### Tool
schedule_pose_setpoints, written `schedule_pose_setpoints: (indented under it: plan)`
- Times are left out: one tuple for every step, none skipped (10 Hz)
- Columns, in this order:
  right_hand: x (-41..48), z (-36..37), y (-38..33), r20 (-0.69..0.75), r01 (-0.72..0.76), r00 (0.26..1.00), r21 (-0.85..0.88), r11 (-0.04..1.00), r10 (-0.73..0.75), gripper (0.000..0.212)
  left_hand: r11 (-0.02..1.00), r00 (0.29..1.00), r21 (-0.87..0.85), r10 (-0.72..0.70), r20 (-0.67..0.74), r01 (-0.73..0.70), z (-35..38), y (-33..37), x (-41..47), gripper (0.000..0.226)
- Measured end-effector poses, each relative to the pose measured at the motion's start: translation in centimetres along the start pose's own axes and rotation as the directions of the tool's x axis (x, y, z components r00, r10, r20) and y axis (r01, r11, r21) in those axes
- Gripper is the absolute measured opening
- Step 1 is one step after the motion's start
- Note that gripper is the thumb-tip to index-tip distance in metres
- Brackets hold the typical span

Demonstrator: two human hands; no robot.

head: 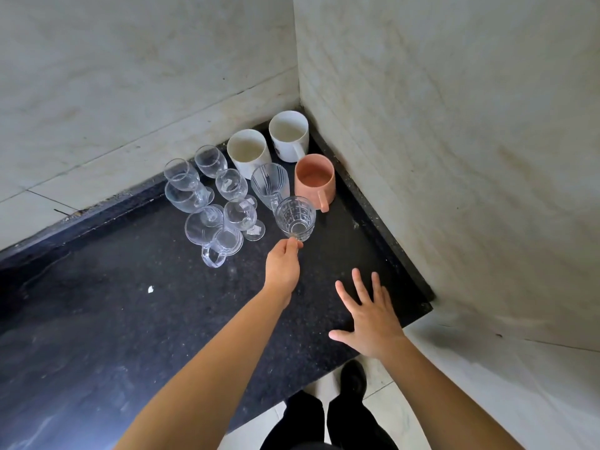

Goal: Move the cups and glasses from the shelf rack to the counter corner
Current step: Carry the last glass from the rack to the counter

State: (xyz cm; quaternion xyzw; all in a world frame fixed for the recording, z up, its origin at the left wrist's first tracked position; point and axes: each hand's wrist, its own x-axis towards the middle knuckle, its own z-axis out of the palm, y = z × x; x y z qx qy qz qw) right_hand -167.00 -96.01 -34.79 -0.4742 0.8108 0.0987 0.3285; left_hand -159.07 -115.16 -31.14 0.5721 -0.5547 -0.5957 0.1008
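The dark speckled worktop (113, 319) carries, crowded into its far right corner, a white mug (289, 134), a second white mug (248, 150), a pink mug (315, 180), a ribbed glass (270, 183), stemmed glasses (231, 185), a handled glass mug (224, 245) and a patterned tumbler (295, 219). A white scrap (150, 289) lies nearer, to the left.

Likely a kitchen: stone counter (136, 313), mugs (248, 150).

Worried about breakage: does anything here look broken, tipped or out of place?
Nothing looks broken or spilled. One oddity: a small white fleck lies alone on the black stone counter, left of the left hand; whether it is a chip cannot be told.
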Motion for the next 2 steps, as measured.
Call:
schedule_pose_setpoints:
  plan:
    - [-0.12,0.0,-0.06,-0.009,0.001,1.0,0.008,1.0,-0.001,0.104,1.0,1.0,0.016,-0.002,-0.009,0.002,-0.11,0.17,0.18,0.028]
    - [-0.34,-0.52,-0.2,0.007,-0.013,1.0,0.004,1.0,0.013,0.103,0.999,1.0,0.047,0.013,-0.002,-0.013,-0.64,0.31,-0.23,0.035]
